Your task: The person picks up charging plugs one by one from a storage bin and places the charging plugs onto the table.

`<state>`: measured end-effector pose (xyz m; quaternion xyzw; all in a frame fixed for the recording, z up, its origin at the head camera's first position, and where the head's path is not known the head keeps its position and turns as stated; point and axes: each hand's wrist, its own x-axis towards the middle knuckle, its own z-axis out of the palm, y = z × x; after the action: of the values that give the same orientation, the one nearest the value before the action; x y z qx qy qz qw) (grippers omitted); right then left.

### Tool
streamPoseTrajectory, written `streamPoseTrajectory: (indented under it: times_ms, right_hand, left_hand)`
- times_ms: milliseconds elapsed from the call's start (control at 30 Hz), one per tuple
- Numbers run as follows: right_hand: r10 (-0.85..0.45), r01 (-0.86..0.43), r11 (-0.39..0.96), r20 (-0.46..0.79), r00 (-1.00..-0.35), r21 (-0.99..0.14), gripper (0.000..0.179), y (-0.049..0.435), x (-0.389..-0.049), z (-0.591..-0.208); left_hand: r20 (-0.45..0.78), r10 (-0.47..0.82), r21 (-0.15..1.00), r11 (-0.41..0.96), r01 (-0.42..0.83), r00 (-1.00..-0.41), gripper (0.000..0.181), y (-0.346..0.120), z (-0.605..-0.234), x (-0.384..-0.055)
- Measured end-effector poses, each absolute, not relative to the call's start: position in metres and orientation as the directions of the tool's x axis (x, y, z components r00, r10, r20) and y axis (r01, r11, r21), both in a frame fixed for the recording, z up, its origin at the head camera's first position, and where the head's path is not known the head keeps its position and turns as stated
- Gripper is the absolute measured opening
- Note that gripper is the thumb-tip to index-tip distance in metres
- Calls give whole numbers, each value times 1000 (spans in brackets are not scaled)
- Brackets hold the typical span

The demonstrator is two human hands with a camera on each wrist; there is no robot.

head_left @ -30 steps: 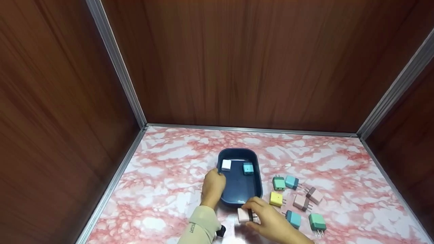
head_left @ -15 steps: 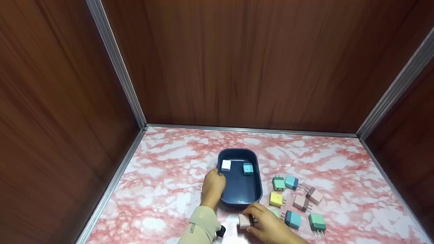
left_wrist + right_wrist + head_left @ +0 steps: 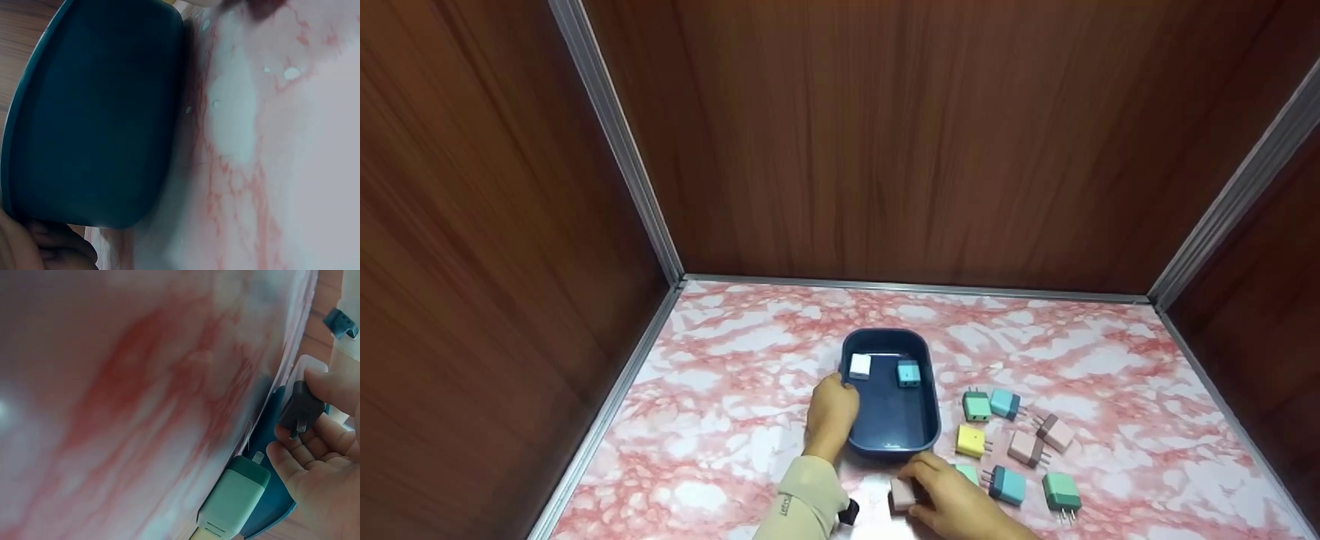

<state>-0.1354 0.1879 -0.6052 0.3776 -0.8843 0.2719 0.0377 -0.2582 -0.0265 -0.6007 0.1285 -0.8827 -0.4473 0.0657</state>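
Note:
My left hand (image 3: 832,412) grips the left rim of a dark blue tub (image 3: 889,424); its curled fingers (image 3: 62,247) show at the tub's edge in the left wrist view. A white charger (image 3: 860,366) and a light blue charger (image 3: 909,373) lie inside the tub. Just in front of the tub, my right hand (image 3: 952,499) pinches a pink charger (image 3: 902,495) between thumb and fingers. In the right wrist view the charger's dark end (image 3: 302,408) and metal prongs point toward the palm side. A green charger (image 3: 966,472) sits beside that hand, partly hidden by it.
Several more chargers lie on the marbled tabletop (image 3: 750,360) right of the tub, among them a yellow one (image 3: 971,441), a blue one (image 3: 1007,485), a pink one (image 3: 1026,448) and a green one (image 3: 1062,491). Brown wood-look panels (image 3: 915,150) enclose the back and sides.
My right hand has drawn the pink charger slightly toward me, away from the tub, and tilted it. The green charger beside that hand has come into view. My left hand has stayed put.

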Motion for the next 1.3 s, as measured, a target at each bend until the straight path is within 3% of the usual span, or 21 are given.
streamPoseTrajectory:
  times_ms: [600, 1300]
  right_hand:
    - [-677, -715, 547, 271, -684, -436, 48, 189, -138, -609]
    - [-662, -688, 587, 236, -711, -426, 45, 190, -139, -612]
  left_hand:
    - [16, -280, 802, 577, -155, -960, 17, -27, -603, -258]
    - [-10, -287, 803, 569, -179, -958, 18, -27, -601, -258]
